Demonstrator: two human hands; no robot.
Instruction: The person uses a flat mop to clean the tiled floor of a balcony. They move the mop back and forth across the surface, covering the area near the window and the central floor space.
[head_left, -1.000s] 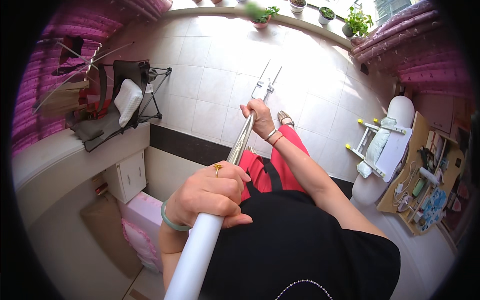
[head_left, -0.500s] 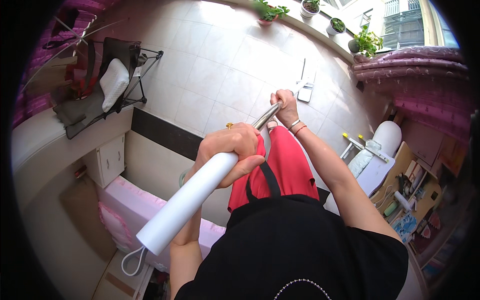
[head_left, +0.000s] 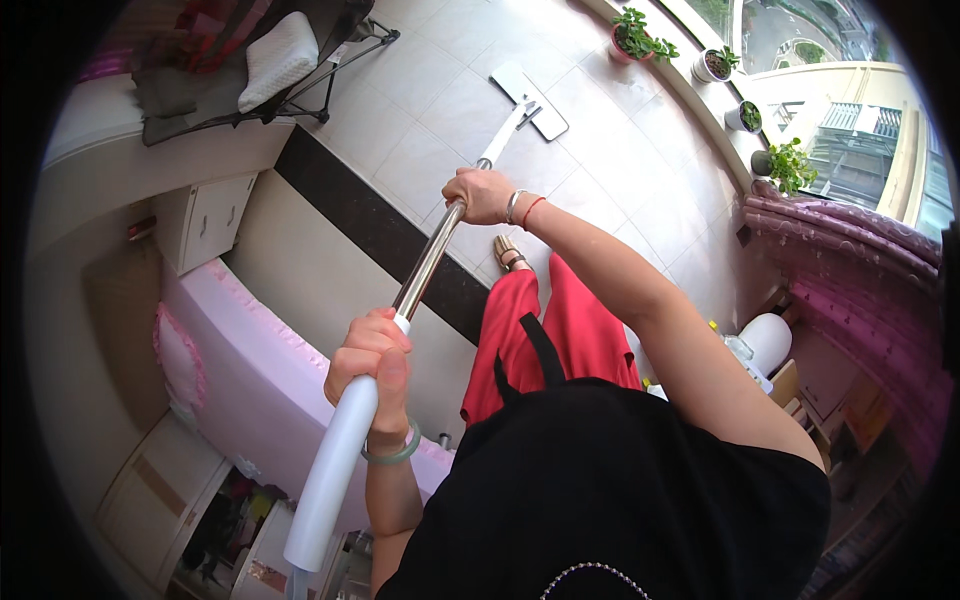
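A flat mop (head_left: 430, 262) slants across the view from lower left to upper middle, with a white grip, a shiny metal pole and a white lower section. My left hand (head_left: 370, 362) is closed round the upper end of the pole, at the white grip. Further down, my right hand (head_left: 483, 195) wraps the pole near its white lower section. The mop's flat, rectangular head (head_left: 545, 118) lies on the pale tiled floor (head_left: 600, 180) ahead of my feet. One sandaled foot (head_left: 511, 253) shows just below my right hand.
Potted plants (head_left: 715, 65) line the window ledge on the right. A folding chair (head_left: 190, 100) holding a white pillow (head_left: 280, 62) stands at upper left. A dark floor strip (head_left: 365, 225) borders the tiles, and a bed with pink trim (head_left: 240, 330) is at left. Purple curtains (head_left: 840, 250) hang right.
The mop head has swung from the right to the left and farther out across the tiles. Both hands have shifted left with the pole, and my view has turned too.
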